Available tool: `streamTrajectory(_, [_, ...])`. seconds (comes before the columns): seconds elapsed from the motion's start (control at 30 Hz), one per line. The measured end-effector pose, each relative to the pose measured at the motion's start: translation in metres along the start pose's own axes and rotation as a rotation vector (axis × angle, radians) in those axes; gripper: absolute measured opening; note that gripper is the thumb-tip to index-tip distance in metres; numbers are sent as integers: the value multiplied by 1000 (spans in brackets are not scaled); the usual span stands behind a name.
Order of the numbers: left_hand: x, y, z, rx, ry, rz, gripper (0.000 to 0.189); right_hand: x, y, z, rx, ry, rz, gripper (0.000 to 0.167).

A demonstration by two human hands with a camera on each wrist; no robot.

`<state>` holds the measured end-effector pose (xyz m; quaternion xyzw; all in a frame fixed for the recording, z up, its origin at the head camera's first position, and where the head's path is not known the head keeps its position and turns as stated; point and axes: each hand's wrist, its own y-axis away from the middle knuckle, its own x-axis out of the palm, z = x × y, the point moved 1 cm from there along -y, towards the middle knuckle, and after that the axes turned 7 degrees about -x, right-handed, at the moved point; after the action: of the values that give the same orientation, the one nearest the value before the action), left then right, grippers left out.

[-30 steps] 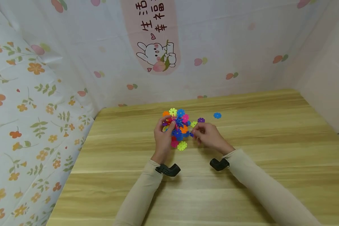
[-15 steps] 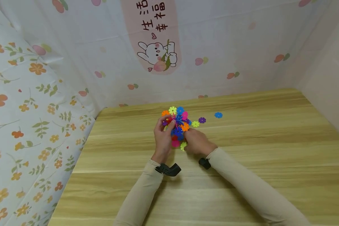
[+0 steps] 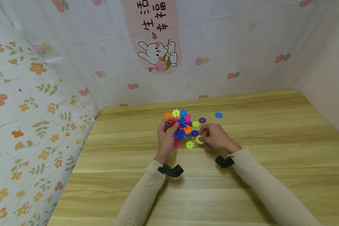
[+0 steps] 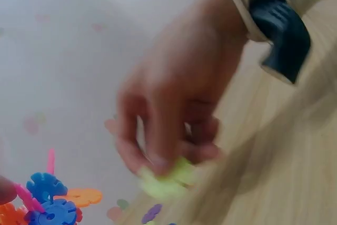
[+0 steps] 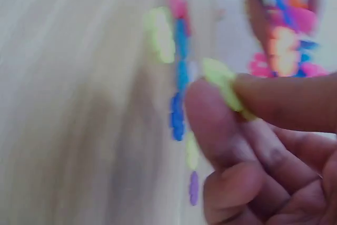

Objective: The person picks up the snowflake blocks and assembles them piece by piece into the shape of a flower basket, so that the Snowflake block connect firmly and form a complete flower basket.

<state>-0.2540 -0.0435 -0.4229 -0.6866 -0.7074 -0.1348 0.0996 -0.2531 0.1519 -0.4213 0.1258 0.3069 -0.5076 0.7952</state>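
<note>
we see the left hand [image 3: 166,136] gripping a rounded cluster of multicoloured, notched, flower-shaped plastic discs [image 3: 183,121], its thumb laid over the near side, towards the far edge of the wood-grained table [image 3: 214,194]. near it, the right hand [image 3: 218,137] pinches one yellow-green notched plastic disc [image 3: 198,140] between thumb and finger, apart from the cluster. around them we find a dark blue disc [image 3: 195,133], a purple disc [image 3: 202,120] and, farther right, a lighter blue disc [image 3: 218,115] lying loose.
</note>
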Motion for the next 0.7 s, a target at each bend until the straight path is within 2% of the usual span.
streamTrajectory(0.13, [10,9,-7,59,-64,-30,30,-9,3,7,8,-196,-126,9])
streamTrajectory(0.27, [21,17,-11,139,-149,-44,26,-10,1,18,-2,-293,-246,14])
streamTrajectory(0.37, [27,20,-10,185,-187,-24,23,-9,0,21,-8,-312,-326,16])
streamTrajectory(0.5, [33,23,-8,221,-221,-8,22,-6,1,21,5,-302,-392,17])
streamTrajectory(0.7, [39,26,-5,283,-278,-50,21,3,3,22,24,-272,-478,16])
